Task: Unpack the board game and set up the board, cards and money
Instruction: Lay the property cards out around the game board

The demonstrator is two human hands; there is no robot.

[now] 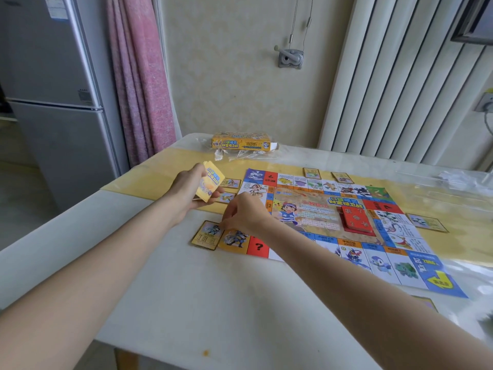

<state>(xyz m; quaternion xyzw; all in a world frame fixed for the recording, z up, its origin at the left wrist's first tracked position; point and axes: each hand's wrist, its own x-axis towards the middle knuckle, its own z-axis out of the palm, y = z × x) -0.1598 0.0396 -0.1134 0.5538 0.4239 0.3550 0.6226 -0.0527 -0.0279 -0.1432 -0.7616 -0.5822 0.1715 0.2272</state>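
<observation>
The paper game board [346, 222] lies flat on the table [186, 289], with a red card stack [356, 218] near its middle. My left hand [192, 193] grips a yellow-backed deck of cards [210, 180] above the board's left side. My right hand [245, 214] pinches the top edge of a gold-framed property card [206, 235] lying just off the board's near-left corner. Two more property cards [231, 183] [226, 197] lie along the left edge. Others sit past the far edge [311, 173] [342, 177] and right edge [426, 222].
The yellow game box [241, 141] lies at the table's back edge on crumpled clear wrap [240, 154]. More clear plastic [458, 180] sits at the far right. A card [425, 303] lies near the front right. A fridge [53, 102] and pink curtain [138, 76] stand left.
</observation>
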